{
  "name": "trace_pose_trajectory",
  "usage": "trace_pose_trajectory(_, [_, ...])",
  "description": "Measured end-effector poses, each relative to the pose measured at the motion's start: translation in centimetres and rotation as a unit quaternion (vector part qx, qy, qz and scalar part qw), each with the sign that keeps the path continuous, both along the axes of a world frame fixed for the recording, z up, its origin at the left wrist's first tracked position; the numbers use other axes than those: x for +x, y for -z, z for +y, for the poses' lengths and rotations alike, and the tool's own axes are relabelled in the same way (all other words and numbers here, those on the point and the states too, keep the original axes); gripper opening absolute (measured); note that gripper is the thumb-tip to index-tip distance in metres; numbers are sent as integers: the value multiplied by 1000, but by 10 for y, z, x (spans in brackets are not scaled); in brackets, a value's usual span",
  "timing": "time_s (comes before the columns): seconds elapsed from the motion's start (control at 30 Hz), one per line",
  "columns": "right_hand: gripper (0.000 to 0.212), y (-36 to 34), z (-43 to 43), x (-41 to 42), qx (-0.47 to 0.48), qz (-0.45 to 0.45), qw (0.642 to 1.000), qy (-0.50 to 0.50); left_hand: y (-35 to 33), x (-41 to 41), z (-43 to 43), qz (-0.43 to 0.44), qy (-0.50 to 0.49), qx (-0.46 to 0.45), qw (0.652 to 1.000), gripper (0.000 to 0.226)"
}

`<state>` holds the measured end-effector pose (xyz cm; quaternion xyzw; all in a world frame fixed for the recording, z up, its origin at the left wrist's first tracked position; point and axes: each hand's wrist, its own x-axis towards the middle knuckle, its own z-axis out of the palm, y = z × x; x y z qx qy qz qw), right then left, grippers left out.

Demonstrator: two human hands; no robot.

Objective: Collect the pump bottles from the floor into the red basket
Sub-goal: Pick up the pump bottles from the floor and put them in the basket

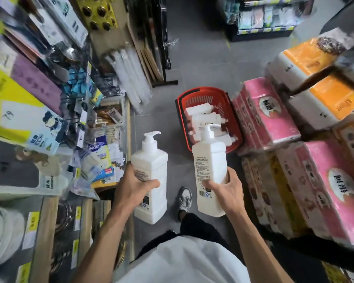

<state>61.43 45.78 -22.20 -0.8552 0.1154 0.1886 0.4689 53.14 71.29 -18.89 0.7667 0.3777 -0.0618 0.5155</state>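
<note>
My left hand (134,187) grips one white pump bottle (149,176), my right hand (226,188) another (209,170), both upright over grey floor (202,64). The red basket (208,117) ahead holds more bottles, hemmed between shelf edge (128,127) and tissue packs (266,117).

Bright, even overhead light with soft shadows; wide-angle warping and motion blur smear the edges, centre sharper

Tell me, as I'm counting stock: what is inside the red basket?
White plastic pump bottles lie piled sideways in the red plastic basket. The white bottle in the right hand hides the near part; count unclear.
</note>
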Motion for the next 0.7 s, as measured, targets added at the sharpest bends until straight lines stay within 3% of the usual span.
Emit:
trace_pose_trajectory(0.13, [73, 1, 19, 50, 15, 16, 1000, 3, -8, 47, 19, 11, -7, 1, 1000, 65])
trace_pose_trajectory(0.3, [69, -2, 34, 97, 27, 20, 999, 10, -13, 96, 32, -7, -15, -9, 1000, 74])
trace_pose_trajectory(0.7, [64, -7, 66, 174, 26, 23, 993, 115, -6, 235, 72, 24, 115, -13, 993, 67])
